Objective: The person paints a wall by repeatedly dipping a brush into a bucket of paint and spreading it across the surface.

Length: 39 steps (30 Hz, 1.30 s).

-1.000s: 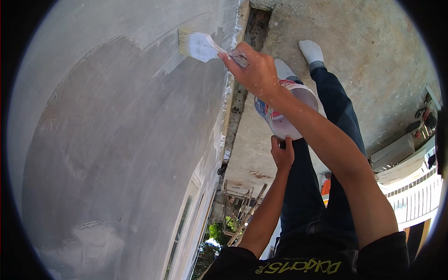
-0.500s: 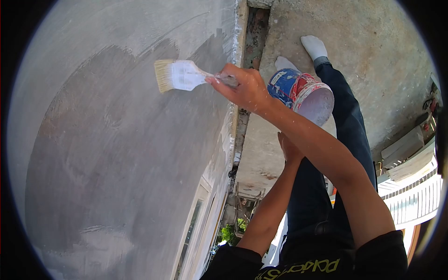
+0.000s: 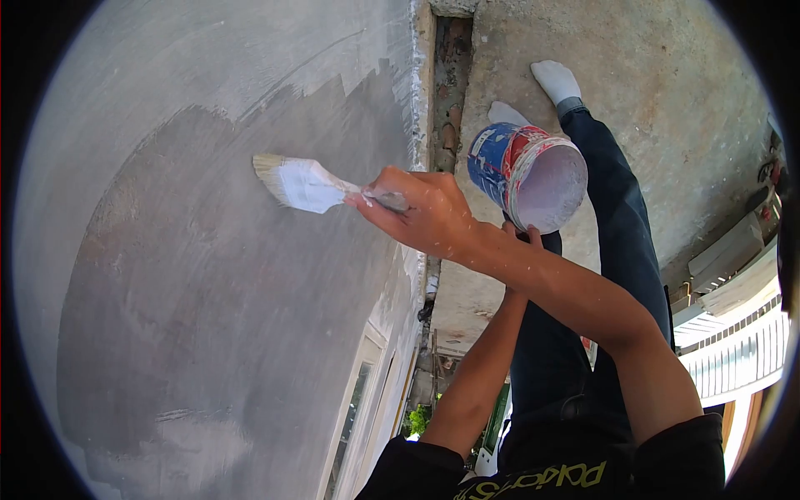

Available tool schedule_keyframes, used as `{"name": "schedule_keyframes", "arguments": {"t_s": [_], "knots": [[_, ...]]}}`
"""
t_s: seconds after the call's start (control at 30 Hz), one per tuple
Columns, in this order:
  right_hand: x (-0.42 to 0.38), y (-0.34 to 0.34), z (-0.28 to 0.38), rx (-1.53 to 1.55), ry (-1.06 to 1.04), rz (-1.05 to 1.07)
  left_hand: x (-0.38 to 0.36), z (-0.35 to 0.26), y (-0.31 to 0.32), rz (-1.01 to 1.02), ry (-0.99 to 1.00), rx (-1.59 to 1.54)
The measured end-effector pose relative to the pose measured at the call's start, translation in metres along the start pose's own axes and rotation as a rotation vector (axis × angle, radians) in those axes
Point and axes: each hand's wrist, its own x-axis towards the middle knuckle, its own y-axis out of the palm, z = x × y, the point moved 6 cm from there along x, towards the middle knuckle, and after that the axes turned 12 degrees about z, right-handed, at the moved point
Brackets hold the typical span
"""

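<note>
A wide paintbrush (image 3: 310, 187) with pale bristles and a white-coated ferrule is in my right hand (image 3: 421, 212), its fingers closed round the handle. Its bristle tips touch the grey wall (image 3: 192, 275), bending slightly. My left hand (image 3: 534, 237) holds a paint bucket (image 3: 508, 162) from below, fingers at its rim; my right forearm hides most of that hand. The bucket is blue and red with white smears, tilted with its mouth towards me. Whitish residue coats its inside.
Darker and lighter grey patches cover the wall, which has a window frame (image 3: 354, 400) low in the view. Along its base runs a narrow gap (image 3: 452, 92) with rubble, beside a concrete floor (image 3: 633, 50). My feet in white socks (image 3: 556, 82) stand there. Boards (image 3: 725, 250) lie at right.
My right hand and the paintbrush have moved down in the view and slightly left, and the bristles now bend on the wall. The bucket has shifted slightly left; more left-hand fingers show.
</note>
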Motion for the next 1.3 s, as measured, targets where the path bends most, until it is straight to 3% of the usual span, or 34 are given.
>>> {"name": "schedule_keyframes", "arguments": {"t_s": [0.07, 0.13, 0.27, 0.4, 0.47, 0.6, 0.7, 0.77, 0.83, 0.87, 0.93, 0.97, 1.03, 1.1, 1.23, 1.3], "knots": [[-0.002, 0.005, 0.003, 0.094, -0.027, 0.038, -0.003, -0.014, -0.014, 0.043, -0.104, 0.122], [0.003, 0.007, -0.014, 0.158, -0.018, 0.081, -0.001, -0.004, -0.008, 0.078, 0.040, 0.014], [0.024, -0.006, -0.088, -0.050, 0.095, 0.096, 0.002, 0.004, 0.002, -0.092, 0.337, 0.276], [0.040, -0.027, -0.156, -0.367, 0.307, 0.084, 0.006, 0.003, -0.003, 0.016, 0.070, 0.047], [0.047, -0.033, -0.175, -0.422, 0.358, 0.081, 0.007, 0.005, -0.002, 0.002, 0.079, 0.046], [0.054, -0.018, -0.158, -0.427, 0.275, 0.037, 0.006, -0.001, -0.006, -0.030, 0.172, 0.039], [0.042, -0.018, -0.111, -0.266, 0.249, -0.013, 0.006, 0.007, 0.000, -0.072, 0.198, 0.106], [0.029, -0.017, -0.070, -0.149, 0.130, -0.064, 0.010, 0.041, 0.019, -0.082, 0.332, 0.242], [0.019, -0.018, -0.024, -0.042, 0.018, -0.056, 0.013, 0.041, 0.018, 0.019, 0.215, 0.176], [0.017, -0.017, -0.011, 0.002, -0.037, -0.039, 0.012, 0.012, 0.002, 0.124, 0.031, 0.038], [0.015, -0.013, 0.007, 0.098, -0.147, -0.005, 0.012, 0.022, 0.007, 0.150, -0.004, -0.067], [0.018, -0.012, 0.002, 0.111, -0.127, 0.018, 0.019, 0.068, 0.034, 0.073, 0.147, -0.033], [0.028, -0.016, -0.030, 0.046, -0.063, 0.022, 0.022, 0.071, 0.035, -0.029, 0.303, 0.053], [0.040, -0.023, -0.071, -0.069, -0.001, 0.004, 0.013, 0.011, 0.003, -0.077, 0.303, 0.153], [0.060, -0.048, -0.115, -0.402, 0.211, -0.024, 0.010, 0.007, -0.003, -0.017, 0.099, 0.061], [0.063, -0.051, -0.109, -0.420, 0.175, -0.056, 0.013, 0.009, -0.003, -0.004, 0.088, 0.066]]}}
